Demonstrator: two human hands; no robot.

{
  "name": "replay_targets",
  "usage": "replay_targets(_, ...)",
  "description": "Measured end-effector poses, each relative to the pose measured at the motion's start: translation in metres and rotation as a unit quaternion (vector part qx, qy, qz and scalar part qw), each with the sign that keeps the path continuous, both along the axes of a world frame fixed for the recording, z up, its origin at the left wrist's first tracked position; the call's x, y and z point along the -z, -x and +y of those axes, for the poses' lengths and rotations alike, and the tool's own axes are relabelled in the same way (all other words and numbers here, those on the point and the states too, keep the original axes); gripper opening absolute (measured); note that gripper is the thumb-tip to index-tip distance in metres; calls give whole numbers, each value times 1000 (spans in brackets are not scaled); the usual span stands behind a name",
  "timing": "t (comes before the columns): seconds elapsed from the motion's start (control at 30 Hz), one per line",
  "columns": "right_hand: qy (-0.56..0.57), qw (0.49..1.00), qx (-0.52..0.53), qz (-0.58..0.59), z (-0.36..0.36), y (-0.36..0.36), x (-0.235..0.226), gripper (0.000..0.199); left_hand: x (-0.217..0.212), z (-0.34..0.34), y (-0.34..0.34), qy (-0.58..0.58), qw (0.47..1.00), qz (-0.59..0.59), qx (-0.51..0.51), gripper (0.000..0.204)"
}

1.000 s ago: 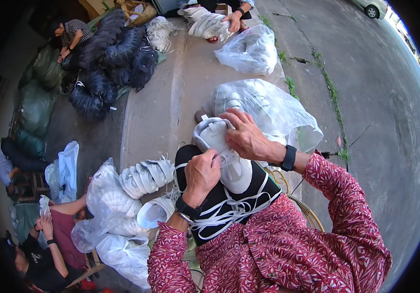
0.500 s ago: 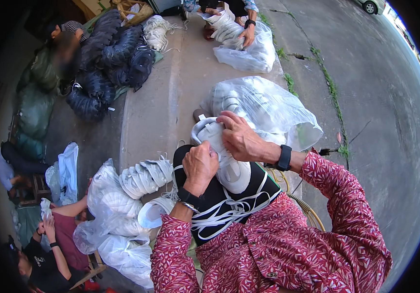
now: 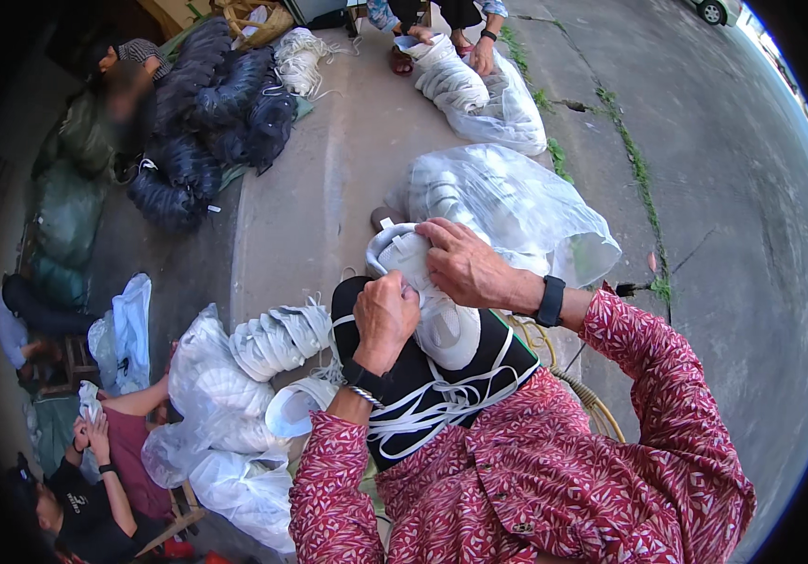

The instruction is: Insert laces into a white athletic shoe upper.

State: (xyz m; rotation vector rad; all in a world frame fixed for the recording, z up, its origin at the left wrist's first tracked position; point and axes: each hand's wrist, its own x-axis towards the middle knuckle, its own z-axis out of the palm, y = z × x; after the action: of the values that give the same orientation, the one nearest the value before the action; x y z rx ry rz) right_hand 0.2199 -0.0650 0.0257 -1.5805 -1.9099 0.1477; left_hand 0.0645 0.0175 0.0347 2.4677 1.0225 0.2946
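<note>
Change vs a second ago: small. Head view tilts a bit, so the far group with their bag sits lower in frame. Both hands stay on the same white shoe upper [image 3: 427,301]; right hand [image 3: 465,268] slides slightly toward the collar end, left hand [image 3: 387,315] holds its spot. My read: same step still in hand, lace or collar work on this one piece, not finished, nothing set down.

Largest to smallest:
- Concrete pavement [image 3: 329,188]: grey, rough, cracked, weeds along the seam to the road.
- Clear plastic bag [image 3: 517,202] just beyond the hands: thin, crinkled film, glossy, stuffed with more white uppers.
- Dark bundles [image 3: 216,103] far left: black, coiled or stacked, matte; can't tell the exact material.
- White sacks [image 3: 225,414] lower left, soft and bulging, with a fanned stack of white uppers [image 3: 277,338] beside them.
- Black lap board [image 3: 451,385]: flat, smooth, acts as the desk; loose flat white laces [image 3: 432,404] lie across it.
- Shoe upper: white, smooth synthetic-looking skin, rounded toe, resting on the board between the hands.

Grip: left hand closed in a fist-like pinch on the near edge of the upper; right hand curled over the top, fingertips pressed into the collar end. Both have it firmly. Black wristband on each wrist.

Other people sit at left and top, at their own bags.
</note>
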Motion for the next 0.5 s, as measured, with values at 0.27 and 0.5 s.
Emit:
replay_targets(0.27,6,999,30,17,0,-1,8,16,3,0,-2,18,1000,-14,11,14)
replay_targets(0.5,-30,997,71,-18,8,28,13,19,-9,-6,5,-47,997,52,-10,13)
